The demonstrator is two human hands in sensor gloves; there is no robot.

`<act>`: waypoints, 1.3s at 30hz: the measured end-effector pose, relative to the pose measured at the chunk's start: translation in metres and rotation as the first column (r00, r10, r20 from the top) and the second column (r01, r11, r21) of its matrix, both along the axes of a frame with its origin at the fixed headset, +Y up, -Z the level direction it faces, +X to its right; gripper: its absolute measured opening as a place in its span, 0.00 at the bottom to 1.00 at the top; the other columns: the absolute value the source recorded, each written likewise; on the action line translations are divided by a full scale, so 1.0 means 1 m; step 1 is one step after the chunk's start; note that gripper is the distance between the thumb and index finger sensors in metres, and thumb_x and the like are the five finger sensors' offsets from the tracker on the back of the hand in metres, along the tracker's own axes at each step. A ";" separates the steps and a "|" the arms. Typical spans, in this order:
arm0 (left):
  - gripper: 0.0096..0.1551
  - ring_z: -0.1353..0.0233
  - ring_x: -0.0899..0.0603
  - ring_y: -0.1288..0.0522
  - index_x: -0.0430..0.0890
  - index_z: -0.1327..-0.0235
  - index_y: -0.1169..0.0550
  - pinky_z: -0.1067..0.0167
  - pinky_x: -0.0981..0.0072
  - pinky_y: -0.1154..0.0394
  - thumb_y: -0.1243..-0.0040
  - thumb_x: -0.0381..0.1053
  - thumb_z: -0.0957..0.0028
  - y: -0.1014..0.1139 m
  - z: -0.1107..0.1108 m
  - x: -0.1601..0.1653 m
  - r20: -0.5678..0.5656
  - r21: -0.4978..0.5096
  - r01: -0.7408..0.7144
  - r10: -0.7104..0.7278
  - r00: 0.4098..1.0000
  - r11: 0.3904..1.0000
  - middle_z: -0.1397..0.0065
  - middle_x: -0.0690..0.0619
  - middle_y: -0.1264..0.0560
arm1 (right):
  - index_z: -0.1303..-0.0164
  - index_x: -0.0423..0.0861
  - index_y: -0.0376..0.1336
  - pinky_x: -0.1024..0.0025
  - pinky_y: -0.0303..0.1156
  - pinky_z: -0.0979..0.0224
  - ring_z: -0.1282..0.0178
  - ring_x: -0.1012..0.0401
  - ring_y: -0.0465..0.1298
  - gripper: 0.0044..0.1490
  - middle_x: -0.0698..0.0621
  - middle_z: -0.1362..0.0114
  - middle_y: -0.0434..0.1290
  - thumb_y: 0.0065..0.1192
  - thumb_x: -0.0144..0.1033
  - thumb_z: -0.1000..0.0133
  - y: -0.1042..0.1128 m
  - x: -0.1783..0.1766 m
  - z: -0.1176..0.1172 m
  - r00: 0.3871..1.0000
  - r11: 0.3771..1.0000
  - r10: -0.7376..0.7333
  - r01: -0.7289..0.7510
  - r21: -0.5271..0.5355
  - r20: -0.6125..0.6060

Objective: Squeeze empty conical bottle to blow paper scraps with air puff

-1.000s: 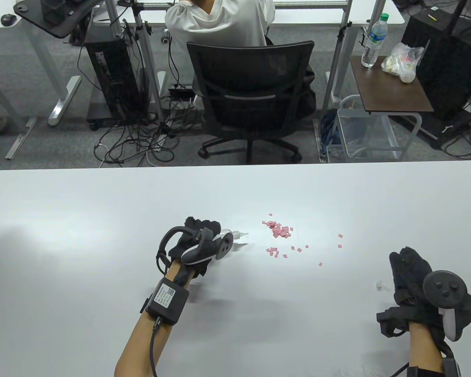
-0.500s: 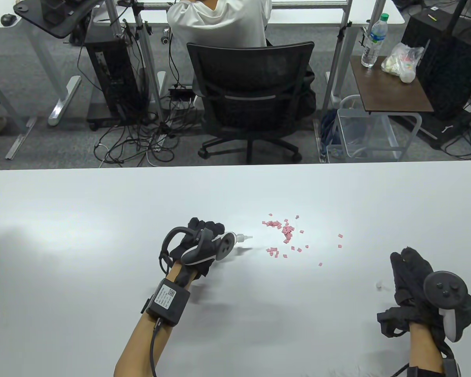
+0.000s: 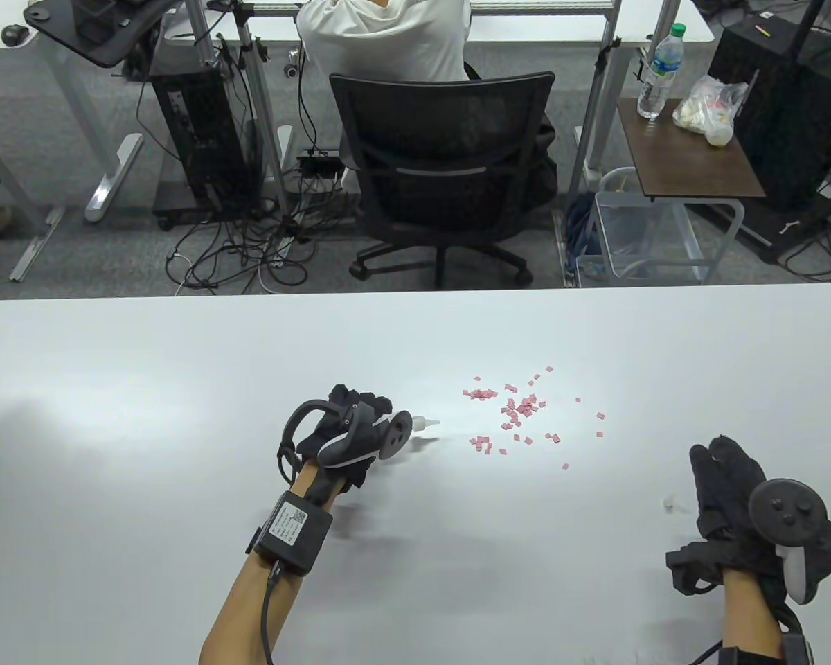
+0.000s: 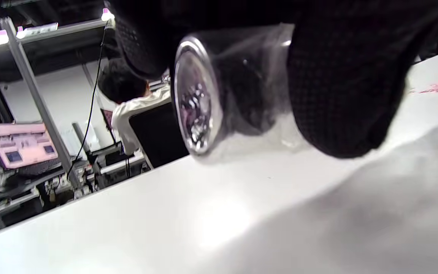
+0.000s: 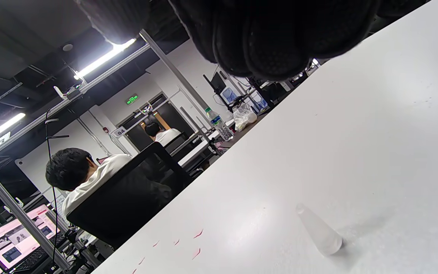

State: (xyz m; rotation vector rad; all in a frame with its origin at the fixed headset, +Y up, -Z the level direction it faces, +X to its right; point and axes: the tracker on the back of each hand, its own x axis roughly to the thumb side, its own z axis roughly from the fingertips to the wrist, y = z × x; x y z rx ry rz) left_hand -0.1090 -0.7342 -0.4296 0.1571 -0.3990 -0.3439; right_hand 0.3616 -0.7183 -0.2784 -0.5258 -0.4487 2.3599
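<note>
Clear conical plastic bottle (image 3: pixel 421 422) gripped sideways in gloved left hand (image 3: pixel 350 433) near mid-worktop (image 3: pixel 145 388), nozzle toward scattered pink paper scraps (image 3: pixel 519 410); gloved right hand (image 3: pixel 734 499) by right edge, fingers (image 5: pixel 272 42) curled, holding nothing, beside small clear conical cap (image 5: pixel 319 230)

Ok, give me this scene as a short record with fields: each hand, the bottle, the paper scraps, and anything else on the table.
left hand: grips the clear bottle
bottle: held on its side, nozzle aimed at the scraps, apart from them
paper scraps: pink bits scattered on the white table, right of the nozzle
right hand: holds nothing, at the table's right edge
cap: small clear cone standing on the table near the right hand
</note>
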 end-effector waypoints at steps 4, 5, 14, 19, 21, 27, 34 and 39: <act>0.42 0.34 0.45 0.13 0.52 0.33 0.20 0.23 0.49 0.30 0.16 0.59 0.63 0.001 0.002 -0.001 -0.006 0.010 -0.061 0.061 0.998 0.998 0.32 0.52 0.16 | 0.22 0.37 0.64 0.41 0.73 0.35 0.41 0.46 0.77 0.40 0.36 0.34 0.74 0.57 0.53 0.36 0.000 0.000 0.000 1.000 1.000 -0.006 0.006 0.003 0.002; 0.43 0.32 0.43 0.15 0.50 0.30 0.21 0.23 0.46 0.32 0.17 0.59 0.60 0.000 0.002 0.000 -0.029 -0.060 -0.067 0.065 0.997 0.996 0.30 0.50 0.17 | 0.22 0.37 0.64 0.41 0.72 0.35 0.41 0.46 0.77 0.40 0.35 0.34 0.74 0.57 0.53 0.36 0.000 0.001 0.000 1.000 1.000 -0.007 0.007 0.003 0.002; 0.43 0.35 0.43 0.14 0.49 0.30 0.21 0.24 0.46 0.31 0.17 0.61 0.60 0.000 -0.003 -0.001 -0.097 -0.036 -0.028 0.024 0.995 0.999 0.31 0.49 0.17 | 0.22 0.37 0.64 0.41 0.72 0.35 0.41 0.46 0.77 0.40 0.35 0.34 0.74 0.57 0.53 0.36 0.001 0.001 0.001 1.000 1.000 -0.009 0.009 0.008 0.004; 0.39 0.38 0.43 0.12 0.48 0.34 0.19 0.26 0.47 0.29 0.17 0.57 0.60 0.003 -0.004 -0.002 -0.129 0.029 -0.034 0.038 0.991 0.999 0.36 0.49 0.14 | 0.22 0.37 0.64 0.41 0.72 0.35 0.41 0.46 0.77 0.40 0.35 0.33 0.74 0.57 0.53 0.36 0.001 0.002 0.001 1.000 1.000 -0.007 0.007 0.006 0.005; 0.37 0.40 0.45 0.12 0.50 0.38 0.17 0.25 0.49 0.28 0.15 0.57 0.63 0.003 -0.007 -0.001 -0.133 -0.025 -0.017 0.013 0.991 1.000 0.39 0.50 0.13 | 0.22 0.37 0.64 0.41 0.72 0.35 0.41 0.46 0.77 0.40 0.35 0.34 0.74 0.57 0.53 0.36 0.001 0.002 0.002 1.000 1.000 -0.008 0.008 0.010 0.009; 0.37 0.42 0.43 0.12 0.49 0.39 0.16 0.26 0.49 0.28 0.15 0.57 0.63 0.000 -0.006 -0.002 -0.142 -0.033 -0.023 0.018 0.990 0.999 0.40 0.50 0.13 | 0.22 0.37 0.64 0.41 0.72 0.35 0.41 0.46 0.77 0.41 0.35 0.34 0.74 0.57 0.53 0.36 0.001 0.002 0.002 1.000 1.000 -0.008 0.008 0.013 0.006; 0.43 0.33 0.42 0.15 0.49 0.28 0.22 0.24 0.45 0.32 0.18 0.59 0.58 0.002 -0.002 -0.003 -0.132 -0.068 -0.068 0.058 0.989 0.995 0.29 0.48 0.18 | 0.22 0.37 0.64 0.41 0.72 0.35 0.41 0.46 0.77 0.41 0.35 0.34 0.74 0.57 0.53 0.36 0.002 0.002 0.002 1.000 1.000 -0.012 0.012 0.012 0.007; 0.43 0.31 0.43 0.16 0.51 0.28 0.23 0.23 0.45 0.33 0.18 0.59 0.58 0.001 0.004 -0.002 -0.065 -0.088 -0.024 0.018 0.998 0.996 0.28 0.50 0.19 | 0.22 0.37 0.64 0.41 0.72 0.35 0.41 0.46 0.77 0.41 0.35 0.33 0.74 0.57 0.53 0.36 0.002 0.002 0.002 1.000 1.000 -0.009 0.009 0.012 0.006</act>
